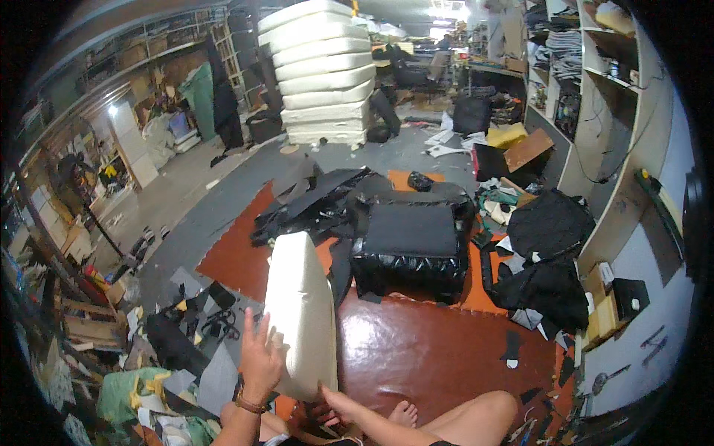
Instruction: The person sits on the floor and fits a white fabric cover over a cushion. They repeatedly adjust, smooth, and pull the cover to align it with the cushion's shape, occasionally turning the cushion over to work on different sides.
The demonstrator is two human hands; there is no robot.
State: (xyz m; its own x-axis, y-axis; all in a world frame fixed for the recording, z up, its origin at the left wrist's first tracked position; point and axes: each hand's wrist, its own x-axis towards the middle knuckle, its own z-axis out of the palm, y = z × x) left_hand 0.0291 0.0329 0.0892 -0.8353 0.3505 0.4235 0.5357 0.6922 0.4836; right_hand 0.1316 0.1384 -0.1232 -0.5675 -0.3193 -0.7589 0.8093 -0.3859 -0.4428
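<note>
A cream foam cushion [299, 320] stands on its edge in front of me, tilted slightly. My left hand [260, 357] rests against its left side, fingers stretched out and spread. At the bottom end of the foam, my right hand [332, 409] has its thumb on the near corner and its fingers curled beneath. Just past the cushion to the right is a black upholstered block [411, 241], with shiny sides and a matte top panel. Part of the right hand's fingers is in shadow.
A tall stack of cream foam cushions [325, 82] rises at the back. Brown sheeting [439, 349] covers the floor by my bare foot. Black fabric [547, 230] is heaped at the right beside shelving [595, 141]. Scraps and a green sack [119, 394] lie at the left.
</note>
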